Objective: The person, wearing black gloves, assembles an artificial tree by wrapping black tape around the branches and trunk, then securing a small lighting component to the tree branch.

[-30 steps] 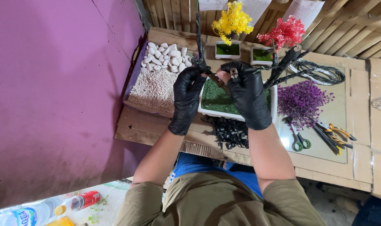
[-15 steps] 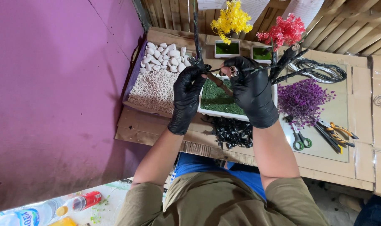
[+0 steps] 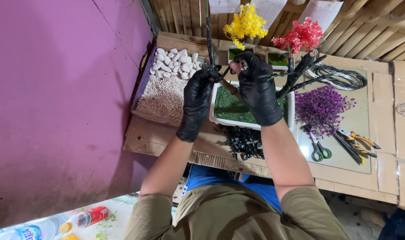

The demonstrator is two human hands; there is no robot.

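Both my hands wear black gloves and grip a dark, bare artificial tree (image 3: 296, 73) standing in a white rectangular pot (image 3: 251, 125) lined with green moss. My left hand (image 3: 198, 102) pinches a thin upright branch (image 3: 209, 35) at the pot's left end. My right hand (image 3: 257, 89) is closed on the trunk and branches near the middle, fingers curled tight. More dark branches fan out to the right of my right hand.
A box of white pebbles and gravel (image 3: 167, 89) lies left of the pot. Yellow (image 3: 244, 24) and red (image 3: 300, 35) mini trees stand behind. Purple foliage (image 3: 322, 106), coiled wire (image 3: 340, 78), scissors (image 3: 319, 151) and pliers (image 3: 356, 142) lie right. Black pieces (image 3: 244, 142) sit at the front edge.
Both hands have shifted slightly along the branches while keeping their hold; the right hand has turned a little over the trunk. The pot has stayed in place.
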